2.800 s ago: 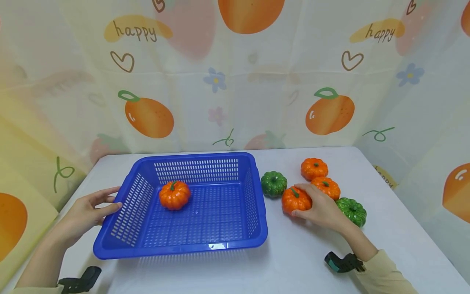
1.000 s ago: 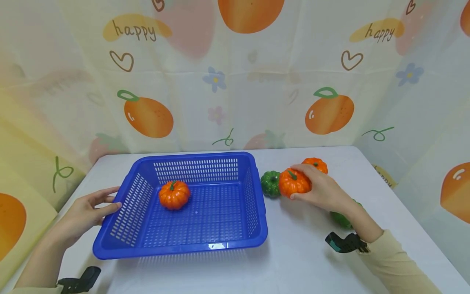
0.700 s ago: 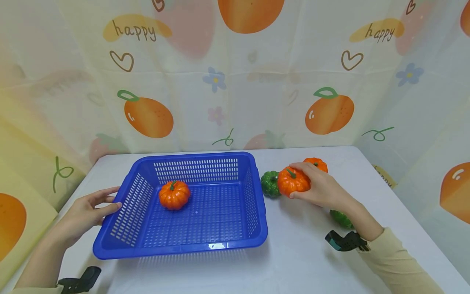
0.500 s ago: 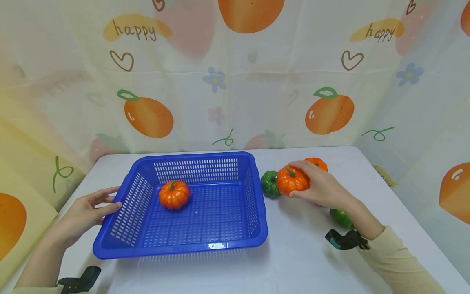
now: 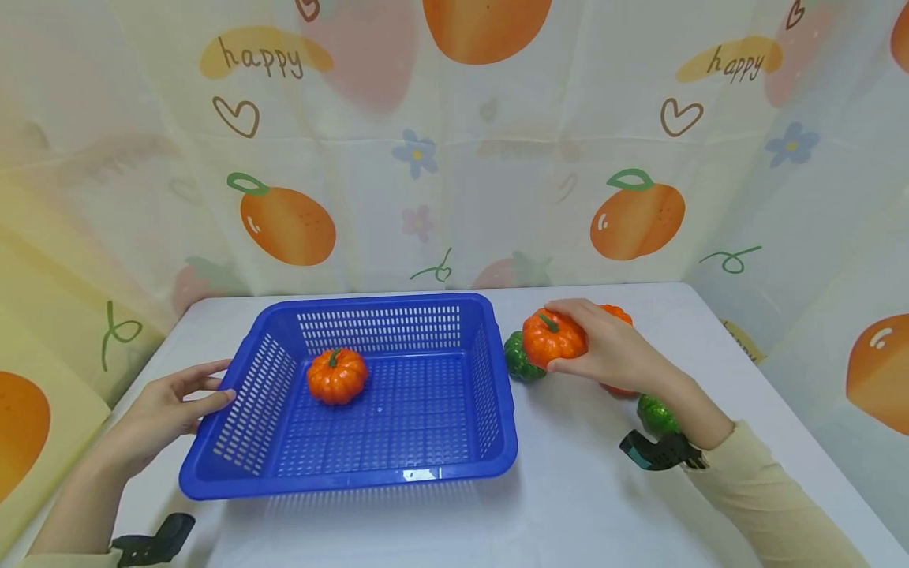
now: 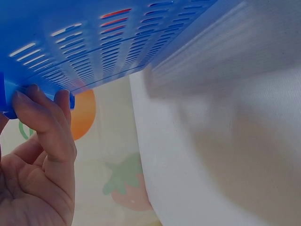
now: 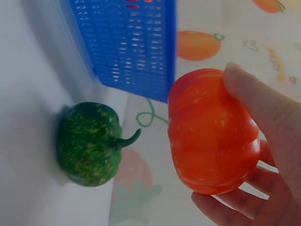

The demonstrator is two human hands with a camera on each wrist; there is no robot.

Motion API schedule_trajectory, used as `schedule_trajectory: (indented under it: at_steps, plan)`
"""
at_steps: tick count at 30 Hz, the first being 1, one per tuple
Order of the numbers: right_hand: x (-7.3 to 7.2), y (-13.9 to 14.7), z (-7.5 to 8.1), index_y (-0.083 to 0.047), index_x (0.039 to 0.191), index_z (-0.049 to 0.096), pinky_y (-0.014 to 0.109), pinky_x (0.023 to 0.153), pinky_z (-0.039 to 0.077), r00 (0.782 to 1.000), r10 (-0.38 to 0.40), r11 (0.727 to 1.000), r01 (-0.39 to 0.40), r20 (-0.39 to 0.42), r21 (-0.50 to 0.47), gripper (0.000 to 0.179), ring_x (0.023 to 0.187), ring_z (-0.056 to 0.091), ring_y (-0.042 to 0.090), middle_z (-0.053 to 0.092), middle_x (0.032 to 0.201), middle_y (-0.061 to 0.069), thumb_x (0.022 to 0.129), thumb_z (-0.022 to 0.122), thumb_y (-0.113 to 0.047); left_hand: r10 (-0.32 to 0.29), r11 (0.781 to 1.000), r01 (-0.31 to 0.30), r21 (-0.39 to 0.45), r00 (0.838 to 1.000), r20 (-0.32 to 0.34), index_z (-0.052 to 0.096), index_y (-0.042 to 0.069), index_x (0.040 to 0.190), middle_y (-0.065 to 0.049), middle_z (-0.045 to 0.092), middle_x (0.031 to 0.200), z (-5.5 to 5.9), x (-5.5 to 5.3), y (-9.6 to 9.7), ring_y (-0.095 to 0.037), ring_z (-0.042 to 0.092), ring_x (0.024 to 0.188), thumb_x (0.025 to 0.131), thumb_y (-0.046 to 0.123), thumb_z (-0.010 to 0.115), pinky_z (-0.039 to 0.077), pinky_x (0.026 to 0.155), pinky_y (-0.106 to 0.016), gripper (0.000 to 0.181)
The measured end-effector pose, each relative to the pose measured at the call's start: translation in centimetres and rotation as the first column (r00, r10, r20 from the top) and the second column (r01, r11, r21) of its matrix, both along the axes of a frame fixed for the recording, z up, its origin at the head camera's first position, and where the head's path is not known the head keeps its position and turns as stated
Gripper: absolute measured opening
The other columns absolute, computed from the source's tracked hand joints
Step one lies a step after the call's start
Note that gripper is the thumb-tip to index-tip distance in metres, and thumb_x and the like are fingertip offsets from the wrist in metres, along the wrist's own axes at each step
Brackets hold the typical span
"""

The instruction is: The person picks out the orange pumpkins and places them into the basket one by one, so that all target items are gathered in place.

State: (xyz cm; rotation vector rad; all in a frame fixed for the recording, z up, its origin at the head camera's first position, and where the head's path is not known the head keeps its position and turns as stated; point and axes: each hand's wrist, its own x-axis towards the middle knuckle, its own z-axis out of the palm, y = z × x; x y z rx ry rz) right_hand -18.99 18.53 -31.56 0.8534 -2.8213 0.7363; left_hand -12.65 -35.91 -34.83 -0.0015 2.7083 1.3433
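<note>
My right hand (image 5: 614, 347) holds a small orange pumpkin (image 5: 552, 338) with a green stem, raised off the table just right of the blue basket (image 5: 348, 480). In the right wrist view thumb and fingers curl round this pumpkin (image 7: 211, 132). My left hand (image 5: 163, 410) grips the basket's left rim, thumb on top; the left wrist view shows its fingers (image 6: 44, 117) hooked under the rim. Another orange pumpkin (image 5: 337, 377) sits inside the basket, towards its left. A green pumpkin (image 5: 521, 361) stands between the basket and my right hand, partly covered by the held pumpkin.
Behind my right hand, a farther orange pumpkin (image 5: 616, 313) shows in part. A second green pumpkin (image 5: 656, 416) is partly hidden by the right forearm, with a bit of orange beside it. Everything stands on a white table (image 5: 568, 505) before a printed cloth (image 5: 497, 197).
My right hand has lifted the orange pumpkin off the table and moved it up and left, towards the basket. My left hand and the basket stay where they were.
</note>
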Motion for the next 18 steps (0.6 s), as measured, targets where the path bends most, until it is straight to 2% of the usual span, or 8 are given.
schedule_trajectory:
  at_steps: [11,18]
  plan:
    - [-0.6,-1.5,1.1,-0.016,0.135,0.041,0.042,0.083,0.051,0.999,0.027,1.000,-0.026,0.035,-0.009,0.073,0.112,0.050,0.022,0.047,0.131,0.006,0.075,0.075,-0.038,-0.001,1.000,0.001,0.013,1.000,-0.006,0.032,0.000,0.141,0.003,0.057,0.098,0.0,0.0,0.0,-0.016,0.066,0.072,0.090,0.032,0.059,0.055,0.063,-0.033,0.066]
    - [-1.2,-2.7,1.6,-0.014,0.136,0.040,0.041,0.084,0.051,0.997,0.065,0.998,-0.065,0.041,-0.017,0.075,0.113,0.051,0.023,0.047,0.132,0.007,0.075,0.074,-0.039,0.000,1.000,0.000,0.019,1.000,-0.003,0.032,-0.001,0.141,0.001,0.056,0.100,-0.1,0.0,0.0,-0.016,0.065,0.072,0.090,0.032,0.059,0.055,0.063,-0.033,0.066]
